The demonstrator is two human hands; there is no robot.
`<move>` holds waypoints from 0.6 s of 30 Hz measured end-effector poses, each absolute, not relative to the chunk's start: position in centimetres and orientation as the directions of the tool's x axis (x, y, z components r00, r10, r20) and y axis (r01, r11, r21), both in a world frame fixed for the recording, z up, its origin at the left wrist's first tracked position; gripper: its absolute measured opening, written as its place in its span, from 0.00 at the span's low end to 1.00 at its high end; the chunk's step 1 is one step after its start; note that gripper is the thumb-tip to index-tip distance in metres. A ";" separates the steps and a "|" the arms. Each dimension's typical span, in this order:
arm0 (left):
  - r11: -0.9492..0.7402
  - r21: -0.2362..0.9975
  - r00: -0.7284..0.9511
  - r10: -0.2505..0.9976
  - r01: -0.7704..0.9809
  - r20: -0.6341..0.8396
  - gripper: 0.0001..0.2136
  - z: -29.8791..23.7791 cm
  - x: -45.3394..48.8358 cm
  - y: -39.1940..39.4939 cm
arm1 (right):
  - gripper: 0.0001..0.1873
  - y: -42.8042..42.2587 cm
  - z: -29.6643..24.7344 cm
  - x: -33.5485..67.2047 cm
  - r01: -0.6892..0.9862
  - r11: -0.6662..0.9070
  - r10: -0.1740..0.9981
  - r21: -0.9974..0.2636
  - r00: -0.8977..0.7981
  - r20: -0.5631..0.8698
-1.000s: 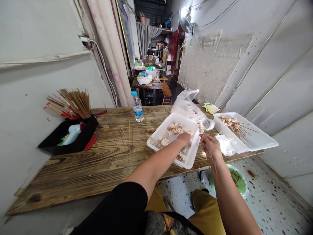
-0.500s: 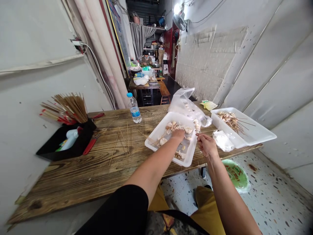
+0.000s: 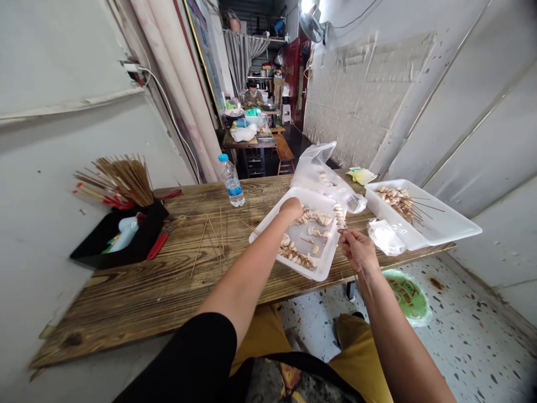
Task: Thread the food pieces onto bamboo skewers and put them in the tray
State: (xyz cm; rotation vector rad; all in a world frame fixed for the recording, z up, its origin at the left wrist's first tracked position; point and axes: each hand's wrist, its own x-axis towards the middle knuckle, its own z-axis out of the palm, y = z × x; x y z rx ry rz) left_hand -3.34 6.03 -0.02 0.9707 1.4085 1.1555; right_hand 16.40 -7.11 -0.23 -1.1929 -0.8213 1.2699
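Note:
My left hand (image 3: 292, 209) reaches into the far part of a white tray (image 3: 323, 273) of pale food pieces, fingers curled down among them; what they grip is hidden. My right hand (image 3: 354, 248) is closed round a thin bamboo skewer (image 3: 340, 216) that stands upright with several pale pieces threaded on its top, just right of the tray. A finished skewer of pieces (image 3: 296, 257) lies across the tray's near side.
A second white tray (image 3: 453, 229) with loaded skewers sits at the right table end, with a clear plastic bag (image 3: 319, 173) behind. Loose skewers (image 3: 213, 238), a water bottle (image 3: 232, 181) and a black bin (image 3: 121, 238) of sticks lie left. A person sits at a far table (image 3: 251, 96).
My left hand moved from the tray's middle toward its far edge. The right hand with the skewer stayed nearly in place. The camera tilted slightly.

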 end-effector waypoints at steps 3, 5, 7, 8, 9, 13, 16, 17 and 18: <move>0.169 0.956 0.013 0.984 0.238 -0.177 0.15 1.0 -4.5 5.5 | 0.15 -7.3 -0.6 15.9 -0.262 -0.114 0.974 -0.958 0.161 -0.160; 0.067 0.927 0.250 0.954 0.369 -0.169 0.13 1.0 -4.5 4.4 | 0.15 -7.4 -0.9 15.6 -0.248 -0.109 0.978 -0.963 0.149 -0.149; -0.076 0.872 0.476 0.859 0.484 -0.189 0.13 0.6 -4.0 3.0 | 0.16 -7.5 -1.0 15.3 -0.235 -0.104 0.980 -0.966 0.139 -0.139; -0.139 0.842 0.539 0.818 0.522 -0.199 0.13 0.3 -3.6 2.4 | 0.16 -7.6 -1.0 15.3 -0.231 -0.104 0.981 -0.967 0.137 -0.138; -0.203 0.807 0.580 0.790 0.555 -0.200 0.14 -0.1 -3.1 1.8 | 0.16 -7.7 -1.0 15.3 -0.230 -0.106 0.981 -0.967 0.135 -0.139; -0.395 0.619 0.621 0.759 0.679 -0.197 0.12 -1.6 -1.2 0.7 | 0.17 -8.1 -0.8 15.6 -0.236 -0.104 0.981 -0.966 0.135 -0.138; -0.396 0.572 0.565 0.812 0.718 -0.147 0.14 -2.6 0.2 0.6 | 0.17 -8.5 -0.7 15.9 -0.228 -0.094 0.984 -0.969 0.128 -0.126; -0.390 0.589 0.544 0.833 0.708 -0.103 0.14 -3.0 0.6 0.6 | 0.17 -8.6 -0.7 15.9 -0.224 -0.091 0.984 -0.970 0.127 -0.122; -0.386 0.617 0.528 0.847 0.686 -0.057 0.15 -3.3 1.0 0.5 | 0.17 -8.6 -0.7 15.9 -0.222 -0.088 0.985 -0.971 0.127 -0.119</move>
